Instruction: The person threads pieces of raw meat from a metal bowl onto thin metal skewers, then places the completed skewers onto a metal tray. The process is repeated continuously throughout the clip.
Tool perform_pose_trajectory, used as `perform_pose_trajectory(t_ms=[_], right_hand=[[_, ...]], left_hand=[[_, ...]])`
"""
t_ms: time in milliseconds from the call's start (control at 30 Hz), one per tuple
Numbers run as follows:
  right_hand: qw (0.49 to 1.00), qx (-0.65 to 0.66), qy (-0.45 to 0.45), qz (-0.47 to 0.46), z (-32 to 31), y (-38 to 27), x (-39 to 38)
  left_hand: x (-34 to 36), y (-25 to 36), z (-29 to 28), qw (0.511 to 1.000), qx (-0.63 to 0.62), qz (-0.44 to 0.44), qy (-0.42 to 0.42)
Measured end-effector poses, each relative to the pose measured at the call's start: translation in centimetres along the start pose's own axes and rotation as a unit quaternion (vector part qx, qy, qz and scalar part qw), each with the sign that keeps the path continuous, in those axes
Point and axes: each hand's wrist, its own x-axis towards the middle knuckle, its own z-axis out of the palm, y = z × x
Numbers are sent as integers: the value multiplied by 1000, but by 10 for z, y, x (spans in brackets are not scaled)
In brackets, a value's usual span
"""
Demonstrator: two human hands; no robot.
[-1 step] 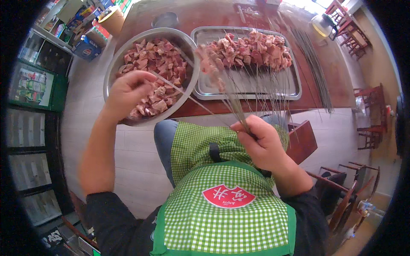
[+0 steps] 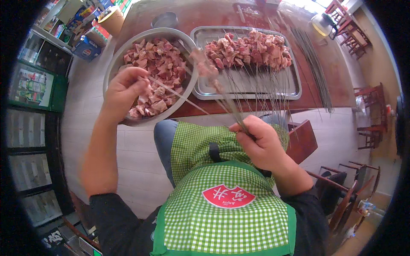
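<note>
Counter [image 2: 205, 17], upper frame: the overhanging meat basin [image 2: 113, 70], upper left, may tip if the left forearm [image 2: 102, 158] presses it. The right grip [image 2: 260, 138], centre, clasps meat-laden skewers [image 2: 235, 113]; slackening may drop them. The left grip [image 2: 121, 91] meets a thin skewer [image 2: 175, 92]; closure cannot be told. Red apron badge [image 2: 229, 196]: white lettering.

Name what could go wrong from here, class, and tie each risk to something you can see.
The left hand is close to the end of a thin skewer, so a slip might prick it.
The right hand grips a bunch with meat at its far end; a loosened hold might drop it.
Loaded skewers jut past the near rim of the tray, close to the right hand, which might snag them.
</note>
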Motion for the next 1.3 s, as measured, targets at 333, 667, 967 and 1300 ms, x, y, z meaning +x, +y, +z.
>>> perform_pose_trajectory(t_ms=[333, 667, 967, 1300], right_hand=[[999, -38, -18, 2, 8, -3, 6], [999, -48, 25, 0, 9, 0, 2], [997, -57, 50, -22, 11, 2, 0], [997, -59, 46, -19, 9, -2, 1]], left_hand=[[-22, -14, 33, 908, -399, 122, 45], [-32, -9, 51, 919, -349, 166, 72], [-33, -7, 61, 894, -415, 152, 80], [-33, -6, 75, 857, -492, 125, 86]])
